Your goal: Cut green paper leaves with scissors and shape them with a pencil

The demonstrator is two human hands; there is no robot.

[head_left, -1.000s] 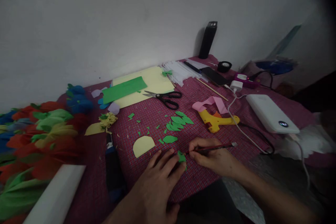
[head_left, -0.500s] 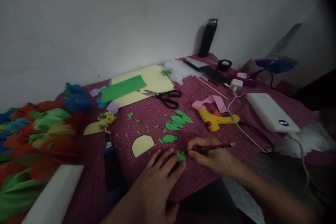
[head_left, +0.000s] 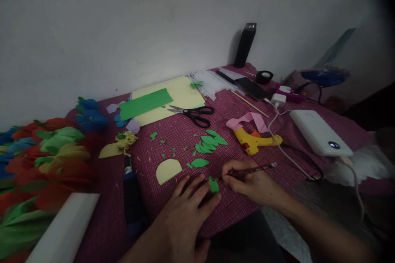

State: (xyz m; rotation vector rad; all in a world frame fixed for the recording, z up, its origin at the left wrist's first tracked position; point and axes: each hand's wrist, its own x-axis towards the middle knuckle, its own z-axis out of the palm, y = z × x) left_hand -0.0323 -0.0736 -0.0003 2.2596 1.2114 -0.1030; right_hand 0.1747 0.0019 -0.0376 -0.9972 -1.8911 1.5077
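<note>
Near the front of the table, my left hand (head_left: 187, 209) lies flat with its fingers stretched out. Its fingertips rest against a small green paper piece (head_left: 213, 185). My right hand (head_left: 249, 183) is closed around a dark red pencil (head_left: 257, 169), its tip end pointing left at the green piece. Just beyond the hands are a single green leaf cutout (head_left: 200, 162) and a cluster of green leaf cutouts (head_left: 209, 142). A pale yellow rounded cutout (head_left: 168, 171) lies left of them. Black-handled scissors (head_left: 194, 114) lie partly opened farther back.
Left are colourful paper flowers (head_left: 55, 152) and a white roll or strip (head_left: 64, 230). A yellow glue gun (head_left: 256, 141), pink ribbon (head_left: 249, 120) and white power bank (head_left: 319, 131) lie right. Green paper (head_left: 145, 104), a phone (head_left: 252, 88) and a black bottle (head_left: 245, 45) stand or lie behind.
The right hand and pencil have shifted very slightly, the pencil's back end tilting up a little. The left hand stays almost in place by the green piece.
</note>
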